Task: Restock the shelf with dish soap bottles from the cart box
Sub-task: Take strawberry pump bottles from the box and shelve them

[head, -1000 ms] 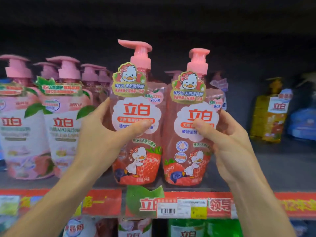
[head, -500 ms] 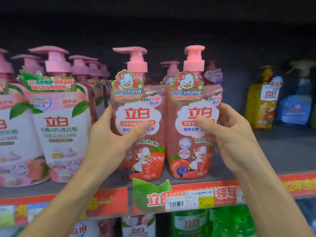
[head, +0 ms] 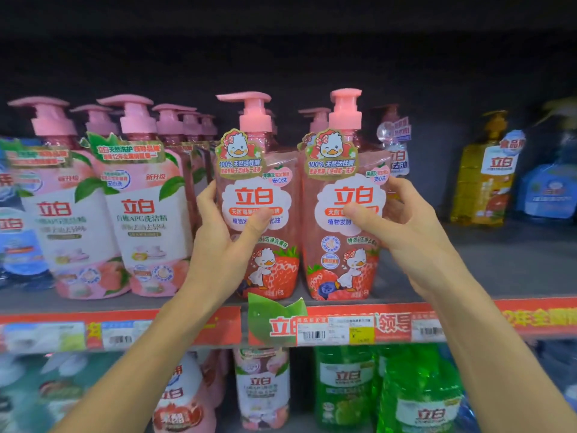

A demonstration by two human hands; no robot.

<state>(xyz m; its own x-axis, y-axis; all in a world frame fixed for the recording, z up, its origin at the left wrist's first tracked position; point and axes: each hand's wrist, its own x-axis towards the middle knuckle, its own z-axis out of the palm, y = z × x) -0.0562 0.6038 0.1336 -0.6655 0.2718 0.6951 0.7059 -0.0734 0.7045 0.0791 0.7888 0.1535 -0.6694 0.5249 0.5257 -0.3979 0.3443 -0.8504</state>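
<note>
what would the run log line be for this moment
stage: placing on shelf | left hand: grips left strawberry bottle | right hand: grips right strawberry bottle | bottles: upright, side by side, at shelf front

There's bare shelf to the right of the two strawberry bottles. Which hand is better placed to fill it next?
Right, probably. The right hand grips the right strawberry bottle nearest the bare shelf; the left hand is boxed in by peach bottles.

Both arms raised; left hand [head: 224, 245], right hand [head: 406, 226] gripping.
</note>
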